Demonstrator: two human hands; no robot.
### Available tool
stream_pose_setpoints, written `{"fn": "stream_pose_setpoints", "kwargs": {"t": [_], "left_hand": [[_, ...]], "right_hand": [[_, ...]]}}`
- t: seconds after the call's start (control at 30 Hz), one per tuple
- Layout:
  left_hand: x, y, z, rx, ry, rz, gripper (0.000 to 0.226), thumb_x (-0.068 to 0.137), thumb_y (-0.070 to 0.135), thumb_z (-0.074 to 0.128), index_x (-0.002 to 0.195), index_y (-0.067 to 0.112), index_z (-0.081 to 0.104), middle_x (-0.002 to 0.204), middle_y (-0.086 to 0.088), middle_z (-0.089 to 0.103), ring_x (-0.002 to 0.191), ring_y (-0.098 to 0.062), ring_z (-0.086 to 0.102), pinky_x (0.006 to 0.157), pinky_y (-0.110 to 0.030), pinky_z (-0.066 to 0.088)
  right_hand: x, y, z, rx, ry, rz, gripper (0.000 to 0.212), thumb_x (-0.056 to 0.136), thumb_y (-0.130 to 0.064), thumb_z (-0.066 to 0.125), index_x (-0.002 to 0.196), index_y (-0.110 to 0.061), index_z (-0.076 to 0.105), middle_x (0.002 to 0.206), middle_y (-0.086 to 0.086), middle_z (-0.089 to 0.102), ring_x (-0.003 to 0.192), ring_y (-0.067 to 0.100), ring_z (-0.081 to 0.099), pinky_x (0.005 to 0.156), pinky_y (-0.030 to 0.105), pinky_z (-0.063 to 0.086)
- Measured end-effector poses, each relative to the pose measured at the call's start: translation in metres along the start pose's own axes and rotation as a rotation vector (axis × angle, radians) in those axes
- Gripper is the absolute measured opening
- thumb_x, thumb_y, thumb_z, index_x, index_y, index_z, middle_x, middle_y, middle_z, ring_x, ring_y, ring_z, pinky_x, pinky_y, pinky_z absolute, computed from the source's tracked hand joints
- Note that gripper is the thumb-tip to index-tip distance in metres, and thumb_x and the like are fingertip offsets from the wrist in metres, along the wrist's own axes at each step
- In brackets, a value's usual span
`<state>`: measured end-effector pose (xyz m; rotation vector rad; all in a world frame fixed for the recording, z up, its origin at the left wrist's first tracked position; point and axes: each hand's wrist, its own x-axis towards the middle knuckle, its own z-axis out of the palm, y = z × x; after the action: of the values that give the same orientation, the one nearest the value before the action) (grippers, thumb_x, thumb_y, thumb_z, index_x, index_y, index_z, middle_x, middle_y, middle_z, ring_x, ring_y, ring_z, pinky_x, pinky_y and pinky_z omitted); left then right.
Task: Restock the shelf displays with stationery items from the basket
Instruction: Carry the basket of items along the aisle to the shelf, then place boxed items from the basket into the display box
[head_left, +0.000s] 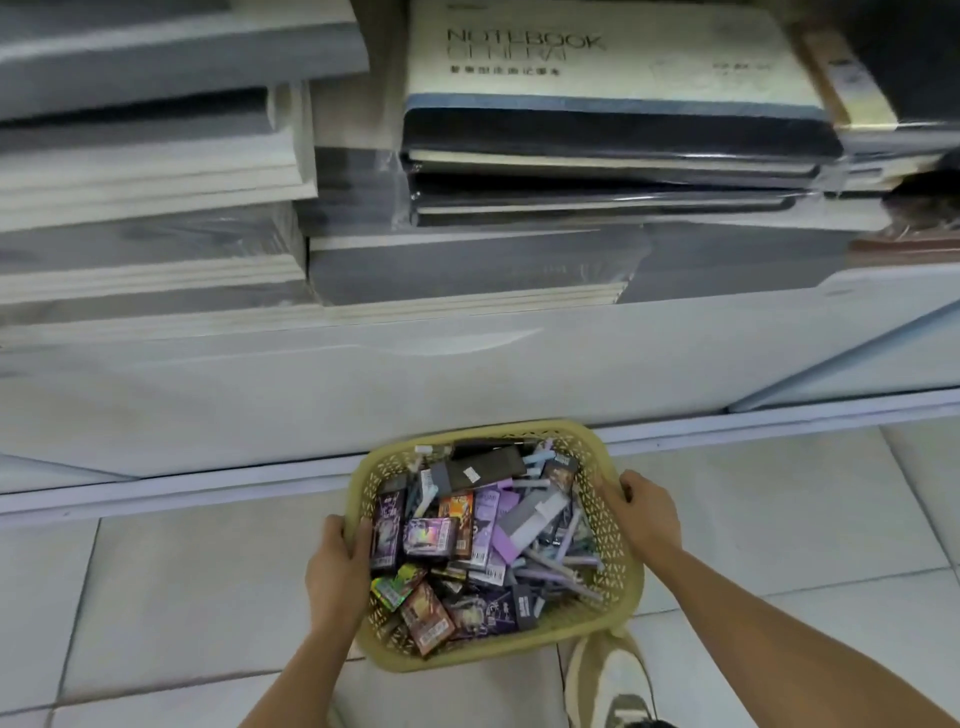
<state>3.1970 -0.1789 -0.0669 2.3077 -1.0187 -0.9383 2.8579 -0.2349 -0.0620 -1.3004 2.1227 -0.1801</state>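
A yellow plastic basket with lattice walls is held low over the tiled floor in front of the shelf. It is filled with stationery items: small coloured card packs, purple boxes and several pens. My left hand grips the basket's left rim, thumb inside. On the opposite side my right hand grips the right rim. Above, the shelf carries stacks of notebooks.
The shelf's white base panel runs across the middle of the view, with a pale kick rail below it. Light floor tiles lie around the basket. A shoe stands just under the basket's near edge.
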Motion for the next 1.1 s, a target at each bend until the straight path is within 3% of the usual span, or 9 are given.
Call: {"fn": "stream_pose_setpoints", "kwargs": {"t": [0.23, 0.33, 0.43, 0.53, 0.6, 0.7, 0.87, 0.97, 1.1], "left_hand": [[-0.001, -0.006, 0.019, 0.002, -0.043, -0.011, 0.025, 0.100, 0.029, 0.050, 0.084, 0.012, 0.042, 0.067, -0.006, 0.057, 0.060, -0.020, 0.053, 0.051, -0.031, 0.036], [-0.003, -0.001, 0.015, 0.177, -0.011, 0.038, 0.020, 0.097, 0.029, 0.053, 0.101, 0.010, 0.049, 0.089, -0.010, 0.059, 0.081, -0.032, 0.058, 0.068, -0.040, 0.044], [-0.010, 0.008, 0.012, 0.272, 0.081, 0.317, 0.046, 0.093, 0.034, 0.056, 0.126, 0.003, 0.048, 0.123, -0.016, 0.046, 0.117, -0.034, 0.042, 0.098, -0.046, 0.033], [-0.019, 0.017, 0.012, 0.325, -0.145, 0.740, 0.042, 0.089, 0.042, 0.050, 0.119, 0.013, 0.059, 0.118, -0.003, 0.056, 0.114, -0.023, 0.047, 0.096, -0.035, 0.036], [-0.024, 0.017, 0.016, 0.446, -0.261, 0.848, 0.041, 0.085, 0.037, 0.061, 0.122, 0.017, 0.062, 0.120, 0.001, 0.060, 0.117, -0.022, 0.051, 0.098, -0.037, 0.042], [-0.026, 0.013, 0.019, 0.504, -0.268, 0.792, 0.053, 0.089, 0.026, 0.065, 0.139, 0.016, 0.051, 0.134, 0.000, 0.054, 0.127, -0.024, 0.048, 0.105, -0.037, 0.038], [-0.014, 0.023, 0.021, 0.598, -0.295, 0.759, 0.053, 0.094, 0.035, 0.057, 0.144, 0.026, 0.043, 0.138, 0.005, 0.046, 0.129, -0.018, 0.038, 0.106, -0.029, 0.030], [-0.008, 0.032, 0.024, 0.625, -0.337, 0.680, 0.054, 0.088, 0.043, 0.063, 0.137, 0.027, 0.048, 0.131, 0.003, 0.048, 0.123, -0.019, 0.039, 0.099, -0.028, 0.030], [-0.005, 0.036, 0.023, 0.501, -0.341, 0.551, 0.057, 0.073, 0.047, 0.078, 0.119, 0.023, 0.056, 0.115, 0.002, 0.053, 0.113, -0.019, 0.044, 0.093, -0.029, 0.034]], "right_hand": [[0.009, 0.019, 0.003, -0.016, -0.060, 0.017, 0.045, 0.094, -0.048, 0.053, 0.067, -0.015, 0.039, 0.061, 0.002, 0.051, 0.058, 0.020, 0.050, 0.053, 0.033, 0.038], [0.009, 0.008, 0.001, -0.016, 0.071, -0.038, 0.031, 0.093, -0.047, 0.055, 0.094, -0.016, 0.052, 0.087, -0.002, 0.059, 0.077, 0.017, 0.057, 0.068, 0.036, 0.049], [0.010, -0.018, -0.002, 0.085, 0.205, -0.340, 0.028, 0.094, -0.035, 0.059, 0.115, -0.017, 0.052, 0.106, -0.007, 0.052, 0.091, 0.009, 0.053, 0.076, 0.030, 0.048], [0.006, -0.046, 0.004, -0.030, -0.046, -0.669, 0.005, 0.091, -0.022, 0.062, 0.093, -0.024, 0.058, 0.092, -0.011, 0.055, 0.082, 0.007, 0.054, 0.077, 0.027, 0.048], [-0.001, -0.054, 0.015, -0.172, -0.256, -0.718, 0.010, 0.089, -0.017, 0.061, 0.093, -0.025, 0.060, 0.094, -0.010, 0.057, 0.085, 0.009, 0.055, 0.079, 0.031, 0.049], [-0.009, -0.043, 0.037, -0.431, -0.293, -0.737, 0.031, 0.088, -0.013, 0.056, 0.118, -0.019, 0.061, 0.119, -0.002, 0.058, 0.111, 0.016, 0.049, 0.095, 0.032, 0.043], [-0.014, -0.029, 0.043, -0.476, -0.255, -0.756, 0.046, 0.092, -0.021, 0.060, 0.137, -0.022, 0.051, 0.138, -0.004, 0.050, 0.123, 0.015, 0.041, 0.104, 0.028, 0.033], [-0.014, -0.026, 0.033, -0.436, -0.340, -0.669, 0.038, 0.088, -0.030, 0.067, 0.124, -0.021, 0.061, 0.130, -0.005, 0.054, 0.121, 0.014, 0.044, 0.106, 0.031, 0.034], [-0.015, -0.029, 0.013, -0.313, -0.471, -0.572, 0.012, 0.087, -0.027, 0.070, 0.094, -0.020, 0.063, 0.098, -0.004, 0.060, 0.090, 0.013, 0.053, 0.083, 0.031, 0.046]]}}
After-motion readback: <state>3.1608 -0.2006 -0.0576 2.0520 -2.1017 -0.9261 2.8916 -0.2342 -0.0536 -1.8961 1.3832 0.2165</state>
